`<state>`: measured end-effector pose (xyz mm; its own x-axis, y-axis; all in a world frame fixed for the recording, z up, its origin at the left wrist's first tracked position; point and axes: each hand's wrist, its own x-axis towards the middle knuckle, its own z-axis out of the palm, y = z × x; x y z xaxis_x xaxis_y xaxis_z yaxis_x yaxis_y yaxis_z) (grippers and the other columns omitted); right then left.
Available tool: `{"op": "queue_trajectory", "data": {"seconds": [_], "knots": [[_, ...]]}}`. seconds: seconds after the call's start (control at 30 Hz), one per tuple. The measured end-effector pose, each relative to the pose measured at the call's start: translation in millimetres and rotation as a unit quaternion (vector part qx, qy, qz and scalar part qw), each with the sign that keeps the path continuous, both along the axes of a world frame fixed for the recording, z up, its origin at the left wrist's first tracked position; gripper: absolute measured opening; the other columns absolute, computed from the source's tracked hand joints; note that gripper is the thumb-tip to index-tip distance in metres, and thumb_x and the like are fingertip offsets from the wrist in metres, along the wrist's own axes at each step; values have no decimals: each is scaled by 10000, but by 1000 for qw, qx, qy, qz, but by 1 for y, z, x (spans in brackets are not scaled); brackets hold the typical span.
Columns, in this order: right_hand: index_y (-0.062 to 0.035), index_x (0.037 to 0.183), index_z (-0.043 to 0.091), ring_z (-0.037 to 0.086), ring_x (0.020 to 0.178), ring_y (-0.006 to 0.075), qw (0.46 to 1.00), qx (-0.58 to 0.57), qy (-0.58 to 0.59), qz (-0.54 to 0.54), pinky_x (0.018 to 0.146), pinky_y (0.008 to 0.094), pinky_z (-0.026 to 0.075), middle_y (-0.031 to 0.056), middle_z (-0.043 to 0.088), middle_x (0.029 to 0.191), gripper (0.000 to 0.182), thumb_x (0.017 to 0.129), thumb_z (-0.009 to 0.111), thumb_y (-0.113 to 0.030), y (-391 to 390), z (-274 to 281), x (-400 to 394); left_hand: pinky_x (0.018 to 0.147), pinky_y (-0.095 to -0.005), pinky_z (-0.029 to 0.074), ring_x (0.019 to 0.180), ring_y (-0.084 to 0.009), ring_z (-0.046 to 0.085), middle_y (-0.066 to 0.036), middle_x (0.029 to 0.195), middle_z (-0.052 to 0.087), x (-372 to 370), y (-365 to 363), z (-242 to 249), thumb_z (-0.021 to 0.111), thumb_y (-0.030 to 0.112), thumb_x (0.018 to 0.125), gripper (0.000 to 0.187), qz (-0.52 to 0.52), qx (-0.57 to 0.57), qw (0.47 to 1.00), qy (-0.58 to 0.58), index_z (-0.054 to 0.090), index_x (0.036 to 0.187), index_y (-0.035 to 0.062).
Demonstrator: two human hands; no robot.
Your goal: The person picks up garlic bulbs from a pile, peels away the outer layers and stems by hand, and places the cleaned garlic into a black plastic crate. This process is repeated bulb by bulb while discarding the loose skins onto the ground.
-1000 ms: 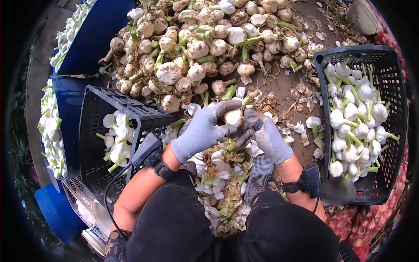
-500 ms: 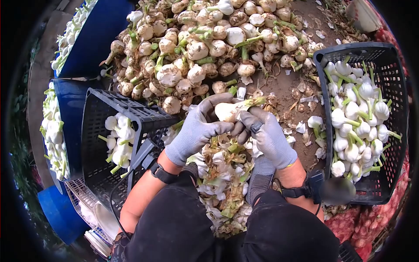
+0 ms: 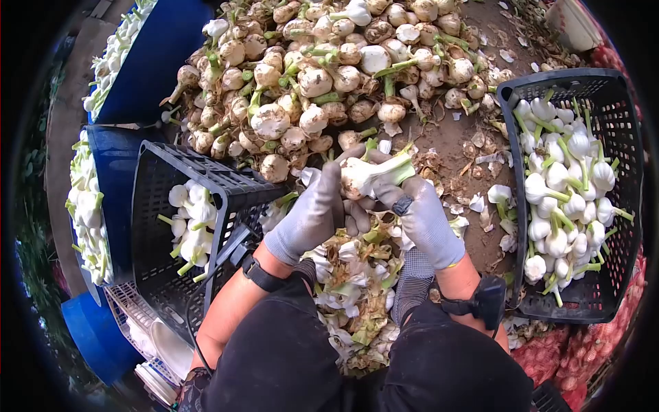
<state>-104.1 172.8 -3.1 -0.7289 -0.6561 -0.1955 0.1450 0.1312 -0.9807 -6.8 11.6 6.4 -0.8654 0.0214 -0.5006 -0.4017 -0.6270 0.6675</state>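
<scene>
A garlic bulb point(image 3: 364, 180) with a short green stem lies across both hands, its soil-stained root end to the left and its stem to the right. My left hand point(image 3: 310, 207), in a grey-white work glove, is closed around the bulb end. On the stem side, my gloved right hand point(image 3: 424, 218) is closed with the thumb against the lower stem; a dark band wraps one finger. The fingers beneath the bulb are partly hidden. Below the hands, between the legs, lies a heap of peeled garlic skins point(image 3: 353, 288).
Ahead rises a large pile of soiled garlic bulbs point(image 3: 329, 82). A black crate point(image 3: 621, 275) of cleaned garlic stands at right, another black crate point(image 3: 154, 254) tilts at left. Blue containers point(image 3: 113, 199) with garlic line the far left. Red mesh sacks point(image 3: 576, 364) lie at lower right.
The bulb's outer skin at the stem has been pulled back, showing a whiter neck. My left hand has turned more upright around the bulb, and the fingers of my right hand have shifted along the stem.
</scene>
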Motion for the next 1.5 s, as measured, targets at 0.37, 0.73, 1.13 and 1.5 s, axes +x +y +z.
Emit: {"op": "queue_trajectory", "data": {"seconds": [0.37, 0.73, 1.13, 1.5], "knots": [[25, 1087, 624, 638, 793, 125, 987, 30, -157, 34, 703, 292, 522, 58, 676, 936, 243, 870, 518, 2, 1, -8, 15, 905, -305, 486, 1095, -164, 574, -73, 1171, 606, -5, -11, -6, 654, 348, 930, 473, -38, -583, 787, 198, 570, 1251, 10], [-52, 915, 682, 677, 807, 363, 851, 360, 141, 356, 730, 455, 537, 192, 678, 823, 231, 763, 599, -205, 33, -8, 25, 1060, -414, 423, 1296, -300, 484, -186, 1426, 465, -5, -11, 11, 484, 359, 1014, 443, 90, -78, 983, 138, 521, 1275, 3], [-70, 1174, 614, 667, 1005, 282, 881, 125, 44, 454, 836, 443, 523, 159, 674, 1040, 379, 796, 593, -64, 28, 13, 40, 1038, -416, 424, 1206, -225, 531, -137, 1386, 491, -84, 12, 105, 527, 358, 997, 583, 45, -167, 958, 229, 374, 1436, 7], [-100, 1143, 654, 598, 1067, 334, 971, 136, 189, 56, 937, 398, 485, 141, 625, 1190, 399, 757, 654, 0, -1, -71, -14, 968, -306, 463, 1103, -170, 572, -118, 1257, 573, -5, -1, -28, 688, 190, 897, 550, -33, -309, 950, -37, 472, 1354, -27]]}}
